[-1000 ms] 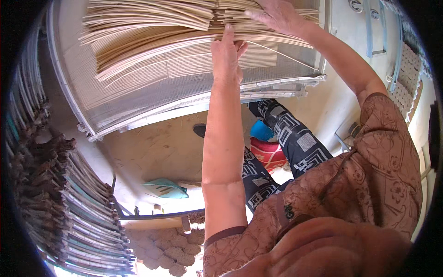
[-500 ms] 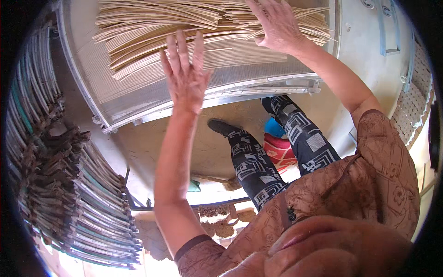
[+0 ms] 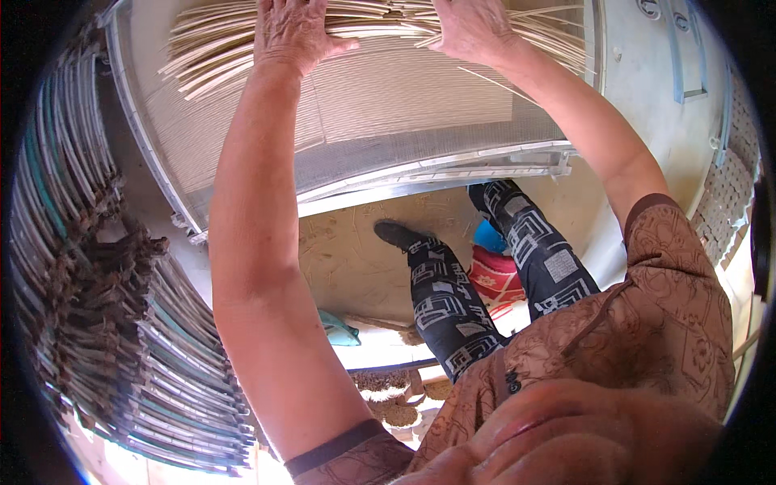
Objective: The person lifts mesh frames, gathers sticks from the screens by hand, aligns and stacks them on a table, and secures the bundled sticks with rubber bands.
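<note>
L hand (image 3: 291,34) & R hand (image 3: 475,32) lie over thin tan sticks (image 3: 214,50) on grey metal-framed mesh screen (image 3: 388,152); fingertips cropped, can't tell if either grip holds any. Uneven pressure cd splay ends; lone tan stick (image 3: 485,78) below R hand may snag.

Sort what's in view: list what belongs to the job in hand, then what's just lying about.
In use:
thin pale sticks, with the left hand and right hand at them
mesh-covered frame beneath

Apparently just lying about:
stacked frames at left
blue object
red-and-white patterned item
green object
</note>
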### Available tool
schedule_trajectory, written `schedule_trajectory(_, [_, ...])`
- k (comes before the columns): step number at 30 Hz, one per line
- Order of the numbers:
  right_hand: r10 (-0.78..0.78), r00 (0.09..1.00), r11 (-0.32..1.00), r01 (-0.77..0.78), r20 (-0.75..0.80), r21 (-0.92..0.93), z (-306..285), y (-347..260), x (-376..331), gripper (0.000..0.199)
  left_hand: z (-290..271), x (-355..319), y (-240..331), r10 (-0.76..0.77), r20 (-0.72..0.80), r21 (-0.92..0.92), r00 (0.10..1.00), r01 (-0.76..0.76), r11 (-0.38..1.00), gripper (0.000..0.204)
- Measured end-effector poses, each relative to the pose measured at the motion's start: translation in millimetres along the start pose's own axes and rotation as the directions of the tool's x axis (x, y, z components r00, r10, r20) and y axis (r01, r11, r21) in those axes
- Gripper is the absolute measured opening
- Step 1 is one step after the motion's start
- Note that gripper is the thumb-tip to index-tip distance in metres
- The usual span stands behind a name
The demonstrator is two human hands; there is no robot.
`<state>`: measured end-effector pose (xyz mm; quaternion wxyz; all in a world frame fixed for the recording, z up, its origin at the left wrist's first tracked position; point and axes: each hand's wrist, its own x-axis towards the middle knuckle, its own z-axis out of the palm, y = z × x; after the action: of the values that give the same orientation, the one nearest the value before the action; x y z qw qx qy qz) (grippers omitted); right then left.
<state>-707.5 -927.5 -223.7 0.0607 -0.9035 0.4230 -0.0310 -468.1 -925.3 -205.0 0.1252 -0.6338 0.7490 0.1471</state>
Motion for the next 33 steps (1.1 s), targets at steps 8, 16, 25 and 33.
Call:
schedule_trajectory(8, [0.107, 0.993, 0.992, -0.109, 0.053, 0.056, 3, -13, 13, 0.105, 35, 3, -20, 0.074, -0.315, 0.219, 0.946, -0.003, 0.976, 0.092])
schedule_trajectory(16, [0.218, 0.915, 0.975, -0.191, 0.341, -0.112, -14, -11, 58, 0.093, 47, -24, -35, -0.114, -0.262, 0.163, 0.958, 0.16, 0.974, 0.086])
schedule_trajectory(25, [0.105, 0.896, 0.993, -0.117, 0.432, 0.002, -16, -26, 102, 0.079, 91, -69, 33, 0.398, -0.399, 0.199, 0.826, -0.346, 0.917, 0.06])
schedule_trajectory(33, [-0.239, 0.964, 0.904, 0.178, 0.113, 0.388, -43, -83, 112, 0.054, 83, -71, 45, 0.27, -0.401, 0.172, 0.875, -0.217, 0.961, 0.073])
